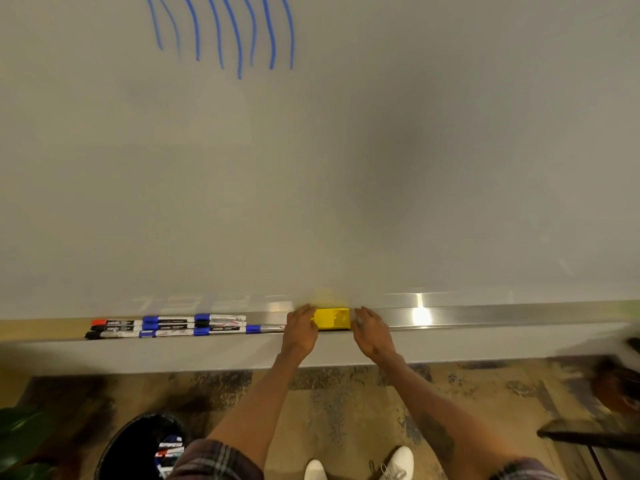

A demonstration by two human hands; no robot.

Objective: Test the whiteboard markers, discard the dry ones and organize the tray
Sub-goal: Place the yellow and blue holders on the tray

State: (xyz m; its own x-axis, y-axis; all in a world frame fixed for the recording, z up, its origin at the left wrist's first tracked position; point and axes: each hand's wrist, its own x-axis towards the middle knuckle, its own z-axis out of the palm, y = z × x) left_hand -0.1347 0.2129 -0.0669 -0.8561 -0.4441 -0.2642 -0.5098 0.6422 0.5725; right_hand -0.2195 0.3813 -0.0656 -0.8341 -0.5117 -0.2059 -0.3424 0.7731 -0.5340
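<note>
Plaid sleeves [214,459] right at the bottom edge, white shoes [398,462] between them on the mottled carpet [346,403]. Lower left: black bin [128,441] with a few markers [169,452] lying inside, green plant leaf [20,431] poking in at the far left edge. Further up, both bare forearms reaching to the whiteboard tray [485,317], centre of the frame. Left hand [301,327] curled round the left end of the yellow eraser [332,318], looks like a proper hold. Right hand [372,330] up against the eraser's right end, fingertips touching it, but honestly can't tell whether gripping or just resting there. Eraser sitting flat on the tray between the two hands. Left of that, whiteboard markers [166,327] lined up lengthwise on the tray in three tight rows, caps on: one red, a couple black, rest blue, plus one more blue-capped marker [263,329] just beside the left hand. Behind it all, whiteboard [346,168] filling the upper frame, wavy blue strokes [221,32] at upper left.
</note>
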